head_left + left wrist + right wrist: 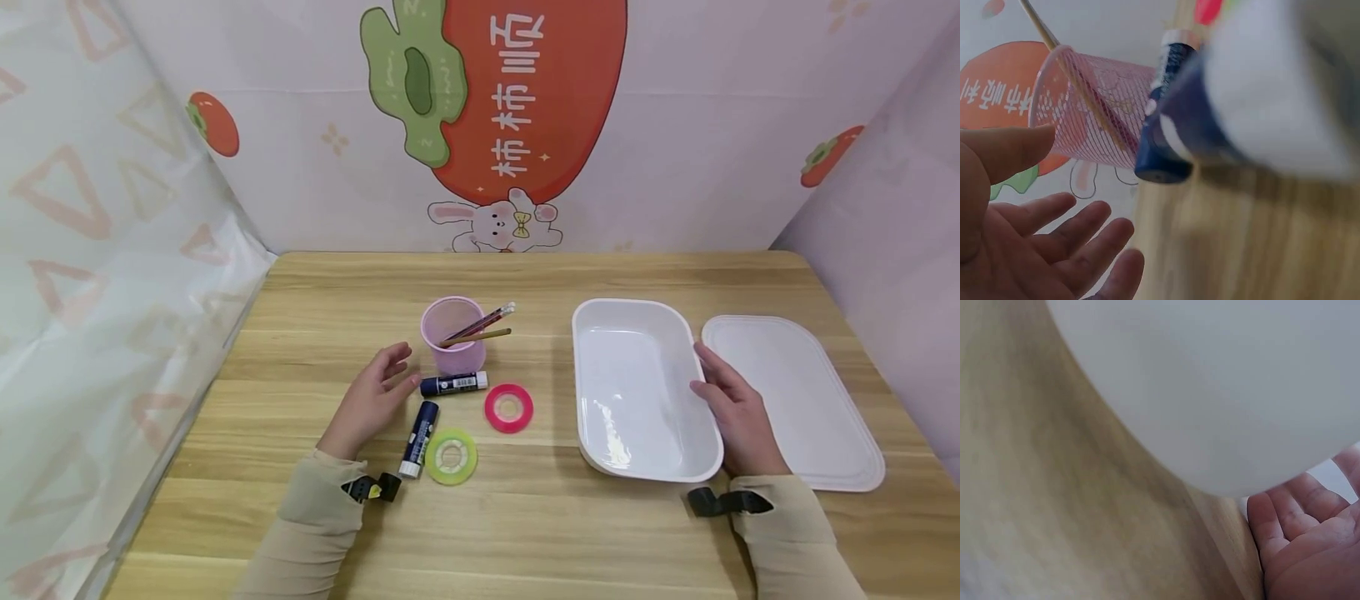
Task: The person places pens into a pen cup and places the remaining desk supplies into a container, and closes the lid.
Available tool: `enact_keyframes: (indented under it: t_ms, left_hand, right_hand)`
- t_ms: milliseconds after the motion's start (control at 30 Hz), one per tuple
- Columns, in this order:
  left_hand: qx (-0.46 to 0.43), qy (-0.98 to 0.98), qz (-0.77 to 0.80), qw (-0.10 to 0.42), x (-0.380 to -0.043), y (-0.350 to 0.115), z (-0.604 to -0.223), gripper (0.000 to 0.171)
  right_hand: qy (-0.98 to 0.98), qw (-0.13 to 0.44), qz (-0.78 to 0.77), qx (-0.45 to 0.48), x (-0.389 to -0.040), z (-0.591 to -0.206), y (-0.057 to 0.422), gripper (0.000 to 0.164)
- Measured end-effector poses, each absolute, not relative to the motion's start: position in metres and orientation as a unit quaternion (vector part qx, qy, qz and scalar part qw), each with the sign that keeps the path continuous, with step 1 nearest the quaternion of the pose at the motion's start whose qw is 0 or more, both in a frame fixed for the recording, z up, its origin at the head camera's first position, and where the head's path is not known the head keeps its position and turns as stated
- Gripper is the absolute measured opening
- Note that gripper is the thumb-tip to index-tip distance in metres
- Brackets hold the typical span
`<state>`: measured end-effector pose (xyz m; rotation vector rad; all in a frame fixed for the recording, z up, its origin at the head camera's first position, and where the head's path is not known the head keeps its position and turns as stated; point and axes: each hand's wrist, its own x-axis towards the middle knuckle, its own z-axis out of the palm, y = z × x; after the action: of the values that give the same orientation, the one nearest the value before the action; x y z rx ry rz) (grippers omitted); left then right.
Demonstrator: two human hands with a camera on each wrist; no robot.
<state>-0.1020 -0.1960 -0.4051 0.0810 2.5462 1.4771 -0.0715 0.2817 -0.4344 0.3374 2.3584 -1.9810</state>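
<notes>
Fingers of the left hand (372, 398) spread loosely, reaching for the glue stick (453, 384) at three o'clock; pinching it seems next, while the right hand (735, 408) steadies the white box (637, 392).

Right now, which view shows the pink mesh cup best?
The head view: the whole cup stands upright with pencils inside. The left wrist view shows it close, tilted and partly hidden behind a glue stick. The right wrist view misses it.

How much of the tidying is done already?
Done: the lid is off, lying right of the empty white box. In hand: the right hand rests on the box's edge; the left hand, holding nothing, reaches near two glue sticks. Left: glue sticks, pink tape, green tape and pen cup are all outside the box.
</notes>
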Motion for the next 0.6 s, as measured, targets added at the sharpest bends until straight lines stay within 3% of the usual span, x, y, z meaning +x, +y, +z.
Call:
enact_keyframes:
  t_ms: [267,600]
  left_hand:
    - [0.031,0.863,0.482,0.150,-0.103,-0.204,-0.413,0.053]
    - [0.066,0.872,0.463,0.146,-0.112,-0.203,-0.423,0.044]
  right_hand:
    - [0.751,0.025,-0.652,0.104,-0.070,-0.434,0.281,0.055]
    - [0.756,0.024,-0.646,0.104,-0.071,-0.434,0.281,0.055]
